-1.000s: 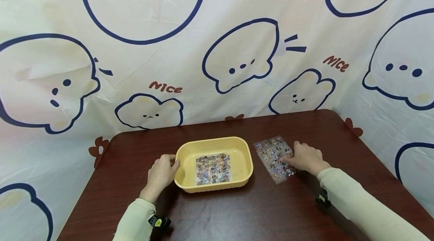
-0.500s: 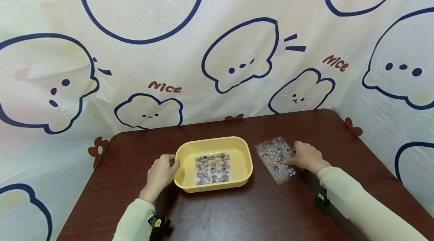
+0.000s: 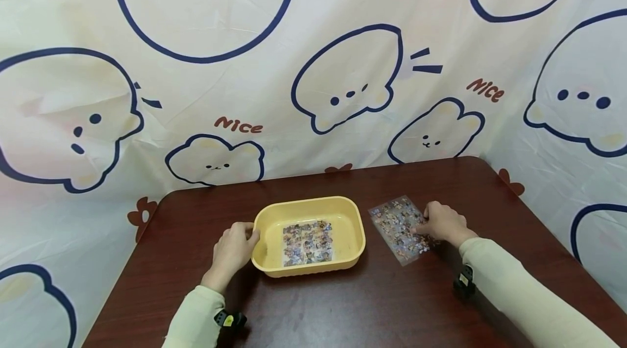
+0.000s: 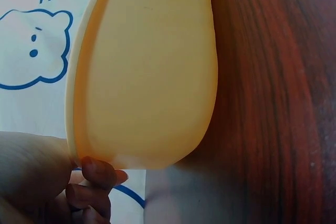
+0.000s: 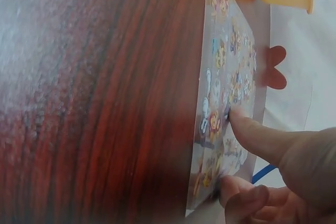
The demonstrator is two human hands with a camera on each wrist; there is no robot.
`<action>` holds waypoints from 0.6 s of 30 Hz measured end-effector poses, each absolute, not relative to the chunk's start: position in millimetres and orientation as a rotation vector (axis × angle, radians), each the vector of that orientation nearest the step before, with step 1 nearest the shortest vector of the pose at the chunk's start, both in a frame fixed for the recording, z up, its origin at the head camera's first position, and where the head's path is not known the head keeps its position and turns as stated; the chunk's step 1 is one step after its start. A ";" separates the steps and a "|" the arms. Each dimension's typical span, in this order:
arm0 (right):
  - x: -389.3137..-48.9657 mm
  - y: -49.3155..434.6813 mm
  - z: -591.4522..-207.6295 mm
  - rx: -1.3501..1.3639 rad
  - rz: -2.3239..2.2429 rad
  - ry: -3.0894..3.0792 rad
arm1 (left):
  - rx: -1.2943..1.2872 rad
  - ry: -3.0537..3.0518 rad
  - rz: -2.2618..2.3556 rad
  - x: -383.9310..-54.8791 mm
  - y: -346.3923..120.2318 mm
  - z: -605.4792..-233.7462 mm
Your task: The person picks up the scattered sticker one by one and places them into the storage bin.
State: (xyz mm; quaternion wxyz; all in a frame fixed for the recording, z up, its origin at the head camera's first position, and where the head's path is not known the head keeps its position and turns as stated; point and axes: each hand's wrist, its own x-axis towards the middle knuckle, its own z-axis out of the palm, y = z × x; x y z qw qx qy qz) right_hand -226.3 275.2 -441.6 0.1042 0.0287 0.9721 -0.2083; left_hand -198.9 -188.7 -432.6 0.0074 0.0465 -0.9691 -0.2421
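In the head view, my left hand grips the left end of a yellow plastic basin, thumb at the rim. The left wrist view shows curled fingers at the basin's outer end wall. A sheet of small colourful cartoon stickers lies flat inside the basin. Right of the basin, a clear sticker sheet rests on the table, and my right hand pinches its right edge. In the right wrist view, the thumb lies on top of this sheet, with the other fingers curled at its edge.
Both items stand on a dark reddish-brown wooden table with rounded far corners. A pale cloth printed with blue-outlined cartoon figures hangs behind it and along the sides. Each wrist wears a small black camera band.
The right thumb has drawn slightly to the right across the sticker sheet, and the stickers by the fingers shift right with it. The left hand and the basin stay in place.
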 end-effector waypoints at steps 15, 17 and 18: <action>-226.0 280.3 -446.2 0.070 -0.688 2.914 | 0.141 -3.025 -0.757 -198.4 -189.5 -432.0; -224.7 281.4 -445.6 0.056 -0.691 2.935 | 0.140 -3.026 -0.762 -198.2 -189.0 -431.6; -224.0 281.6 -445.0 0.051 -0.690 2.945 | 0.141 -3.026 -0.763 -198.1 -188.9 -431.4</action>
